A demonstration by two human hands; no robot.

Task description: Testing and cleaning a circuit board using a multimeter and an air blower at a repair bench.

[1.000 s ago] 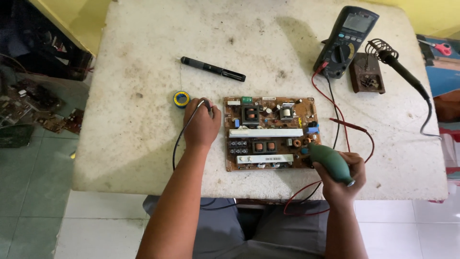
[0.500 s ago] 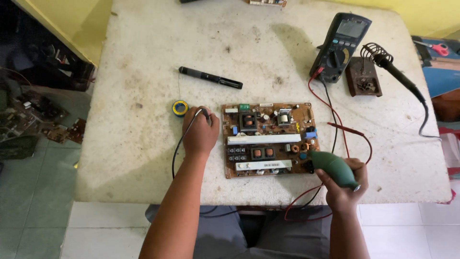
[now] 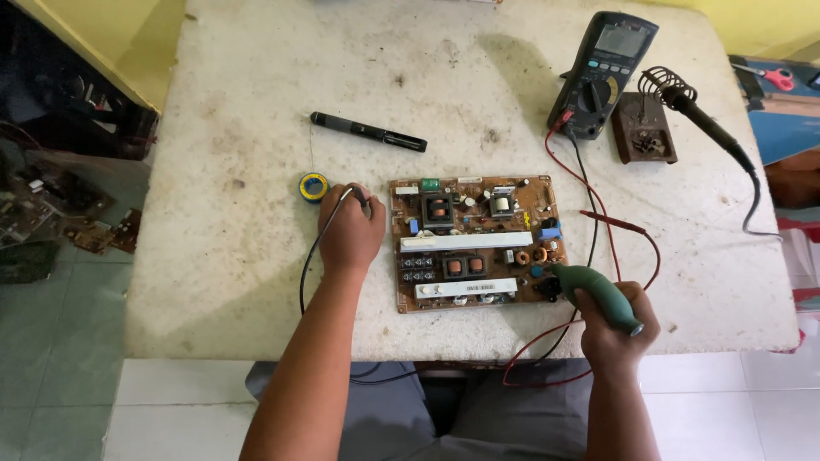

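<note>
A brown circuit board [image 3: 478, 243] lies flat on the worn white table [image 3: 256, 256]. My left hand [image 3: 348, 230] rests just left of the board, closed around a thin tool with a black cord [image 3: 309, 260] trailing off the table's front edge. My right hand [image 3: 613, 329] grips a green bulb-shaped tool [image 3: 594, 292] whose dark tip touches the board's lower right corner. A small yellow and blue solder reel [image 3: 313, 186] sits beside my left hand.
A black pen-shaped tool [image 3: 367, 131] lies behind the board. A multimeter [image 3: 604, 72] stands at the back right, its red and black leads [image 3: 615, 224] running past the board. A soldering iron [image 3: 709, 128] rests in its stand [image 3: 645, 128]. Scrap boards lie on the floor [image 3: 60, 222] to the left.
The view has shifted slightly, so the table sits a little lower in the frame. Both hands stay on their tools at the board's sides.
</note>
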